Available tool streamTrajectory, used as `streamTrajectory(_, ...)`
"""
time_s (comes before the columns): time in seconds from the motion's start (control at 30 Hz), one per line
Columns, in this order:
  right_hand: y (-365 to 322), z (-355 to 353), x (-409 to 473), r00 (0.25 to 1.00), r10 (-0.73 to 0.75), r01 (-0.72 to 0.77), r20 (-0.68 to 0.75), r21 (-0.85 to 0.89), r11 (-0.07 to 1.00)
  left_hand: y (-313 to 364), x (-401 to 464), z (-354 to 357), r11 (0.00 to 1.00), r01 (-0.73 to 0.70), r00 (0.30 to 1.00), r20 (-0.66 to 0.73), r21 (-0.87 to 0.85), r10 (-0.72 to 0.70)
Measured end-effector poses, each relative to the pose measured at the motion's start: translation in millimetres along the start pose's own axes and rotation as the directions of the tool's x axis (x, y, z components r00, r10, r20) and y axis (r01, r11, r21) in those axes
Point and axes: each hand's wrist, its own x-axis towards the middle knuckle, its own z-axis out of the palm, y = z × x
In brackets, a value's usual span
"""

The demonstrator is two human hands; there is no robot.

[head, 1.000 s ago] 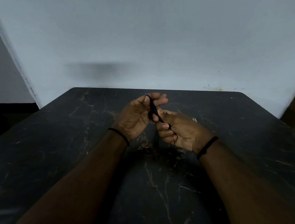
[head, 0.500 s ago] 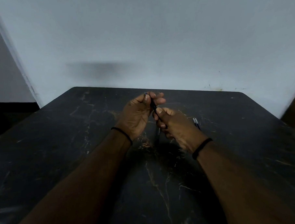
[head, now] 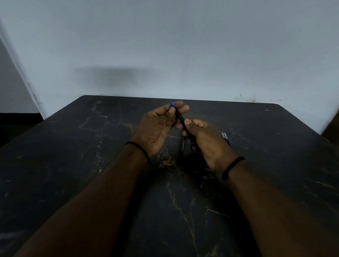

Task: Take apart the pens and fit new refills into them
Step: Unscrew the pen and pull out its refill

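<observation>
Pen (head: 181,119) is being held above the middle of the worktop (head: 68,152), left hand (head: 157,127) pinching its blue-tipped end, right hand (head: 206,142) gripping the barrel; it is looking undismantled, so refilling is seemingly barely beginning, with refills (head: 225,136) lying near the right edge

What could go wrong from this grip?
The black pen is pinched between the left hand and right hand above the table; small parts could drop unseen on the dark marble. The refills beside the right wrist might get knocked and roll.
</observation>
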Motion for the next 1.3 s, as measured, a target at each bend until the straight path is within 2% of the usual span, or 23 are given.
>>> streamTrajectory(0.1,1.5,-2.3,-1.6,0.998,0.029,-0.032,0.052,0.054,0.998,-3.2,0.5,-3.0,0.999,-0.004,1.000,-0.026,-0.033,0.003)
streamTrajectory(0.27,0.9,-2.0,-0.8,1.000,0.013,-0.013,-0.017,0.026,1.000,-12.2,3.4,-13.0,0.999,0.007,0.996,-0.092,-0.033,-0.010)
streamTrajectory(0.43,2.1,-2.0,0.5,0.998,-0.031,0.027,-0.055,-0.075,0.997,-17.3,6.6,-16.4,1.000,0.011,0.995,-0.098,-0.026,-0.014)
streamTrajectory(0.57,2.5,-4.3,-1.3,0.999,-0.018,0.017,-0.039,-0.020,1.000,-18.6,6.2,-18.9,1.000,0.024,0.994,-0.106,0.014,-0.023)
streamTrajectory(0.7,-1.1,-3.2,-1.5,0.999,0.028,-0.030,-0.024,-0.051,0.998,-19.2,7.9,-20.4,1.000,0.025,0.994,-0.103,0.014,-0.024)
streamTrajectory(0.87,-3.4,-2.6,-3.7,1.000,-0.016,0.014,-0.020,-0.096,0.995,-19.4,7.5,-20.2,1.000,0.021,0.995,-0.102,0.017,-0.019)
streamTrajectory(0.97,-3.5,-3.9,-5.0,0.998,-0.048,0.046,-0.030,-0.059,0.997,-19.7,7.0,-19.4,0.998,0.030,0.994,-0.104,0.051,-0.024)
streamTrajectory(1.07,-2.7,-4.1,-4.7,0.999,-0.033,0.033,-0.023,-0.033,0.999,-19.6,6.7,-19.1,0.998,0.030,0.996,-0.089,0.056,-0.025)
streamTrajectory(1.2,-1.4,-4.3,-2.0,0.999,0.025,-0.027,-0.025,-0.087,0.996,-20.0,6.9,-18.7,0.998,0.019,0.996,-0.090,0.063,-0.013)
streamTrajectory(1.3,-0.7,-3.2,-1.6,1.000,-0.001,-0.002,-0.030,-0.087,0.996,-20.0,6.9,-18.9,0.998,0.019,0.996,-0.093,0.067,-0.013)
